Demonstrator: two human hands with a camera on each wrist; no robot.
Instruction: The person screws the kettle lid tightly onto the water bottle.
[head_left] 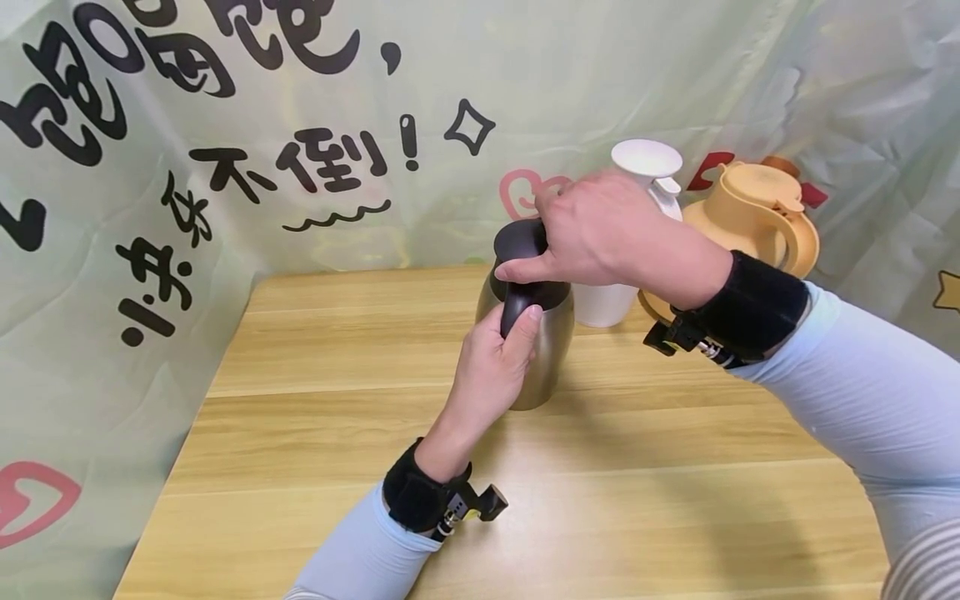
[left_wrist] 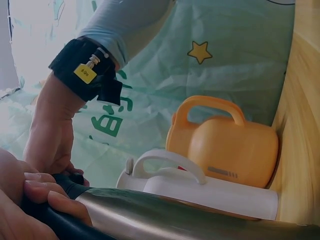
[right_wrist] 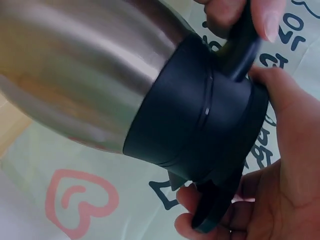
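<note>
A stainless-steel thermos jug (head_left: pixel 546 358) with a black collar (right_wrist: pixel 175 105) stands upright on the table. My left hand (head_left: pixel 491 367) grips its black handle (right_wrist: pixel 237 50), thumb along the top. From above, my right hand (head_left: pixel 607 229) holds the jug's black lid (head_left: pixel 516 240). In the right wrist view, the right thumb lies on the lid beside the handle, and its fingers curl at a black spout flap (right_wrist: pixel 217 202) on the opposite side. The left wrist view shows the left fingers (left_wrist: pixel 60 200) wrapped round the handle, close to the steel body.
Right behind the jug stands a white jug (head_left: pixel 647 158) with a handle. An orange jug (head_left: pixel 738 208) is farther right, by the back curtain. The wooden table (head_left: pixel 322 433) meets a printed curtain (head_left: pixel 442 50) at the back and left.
</note>
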